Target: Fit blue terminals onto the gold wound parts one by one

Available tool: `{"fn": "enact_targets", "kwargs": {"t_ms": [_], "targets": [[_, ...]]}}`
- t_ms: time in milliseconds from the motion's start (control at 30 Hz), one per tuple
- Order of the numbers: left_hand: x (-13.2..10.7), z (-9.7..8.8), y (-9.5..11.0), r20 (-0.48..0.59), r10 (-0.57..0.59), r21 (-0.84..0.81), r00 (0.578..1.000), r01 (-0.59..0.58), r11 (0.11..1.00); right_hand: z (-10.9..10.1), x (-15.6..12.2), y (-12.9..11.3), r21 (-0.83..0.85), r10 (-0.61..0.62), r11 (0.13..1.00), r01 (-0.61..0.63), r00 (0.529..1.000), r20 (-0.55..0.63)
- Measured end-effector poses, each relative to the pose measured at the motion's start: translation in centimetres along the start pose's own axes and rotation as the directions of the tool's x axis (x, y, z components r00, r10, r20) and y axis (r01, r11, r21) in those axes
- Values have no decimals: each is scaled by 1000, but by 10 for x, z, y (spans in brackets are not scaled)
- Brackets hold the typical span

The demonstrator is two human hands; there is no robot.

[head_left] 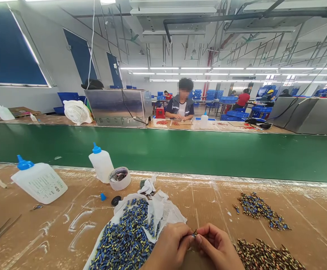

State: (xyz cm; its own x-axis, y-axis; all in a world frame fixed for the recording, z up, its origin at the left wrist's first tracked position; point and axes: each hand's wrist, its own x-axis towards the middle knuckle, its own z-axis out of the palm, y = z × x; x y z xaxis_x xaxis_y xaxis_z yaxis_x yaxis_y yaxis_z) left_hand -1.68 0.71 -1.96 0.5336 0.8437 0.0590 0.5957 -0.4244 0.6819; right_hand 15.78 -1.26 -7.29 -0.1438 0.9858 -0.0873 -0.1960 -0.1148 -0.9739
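Observation:
My left hand (171,245) and my right hand (218,245) meet low in the middle of the view. Fingertips of both are pinched on one tiny dark, blue and yellow figure-like piece (195,233), mostly covered by the fingers. Beside my left hand, a heap of small blue-and-yellow pieces (124,236) lies on white sheeting, with crumpled white tissue (166,210) over its right side. Close to my right hand is a pile of small dark brown, red and yellow pieces (264,255). Farther back lies a smaller pile of blue, yellow and dark pieces (260,210).
Two white bottles with blue nozzle caps, one leaning (43,183) and one upright (103,165), stand at left by a tape roll (120,179). Tweezers (0,232) lie far left. Beyond the green belt (180,150), a person (181,101) works at the opposite bench.

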Motion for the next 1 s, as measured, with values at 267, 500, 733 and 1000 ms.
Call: {"fn": "enact_targets", "kwargs": {"t_ms": [267, 500, 733, 1000], "targets": [[-1, 2, -2, -14, 32, 4, 999, -32, 999, -3, 0, -10, 109, 64, 991, -72, 995, 75], [-2, 0, 5, -36, 35, -2, 999, -35, 999, -3, -5, -26, 129, 72, 988, -89, 989, 127], [-3, 0, 7, -33, 43, -17, 999, -44, 999, -5, -11, -31, 107, 87, 989, -104, 984, 159], [-1, -1, 9, -34, 57, -61, 998, -59, 996, -2, -13, -41, 122, 84, 987, -102, 986, 145]]}}
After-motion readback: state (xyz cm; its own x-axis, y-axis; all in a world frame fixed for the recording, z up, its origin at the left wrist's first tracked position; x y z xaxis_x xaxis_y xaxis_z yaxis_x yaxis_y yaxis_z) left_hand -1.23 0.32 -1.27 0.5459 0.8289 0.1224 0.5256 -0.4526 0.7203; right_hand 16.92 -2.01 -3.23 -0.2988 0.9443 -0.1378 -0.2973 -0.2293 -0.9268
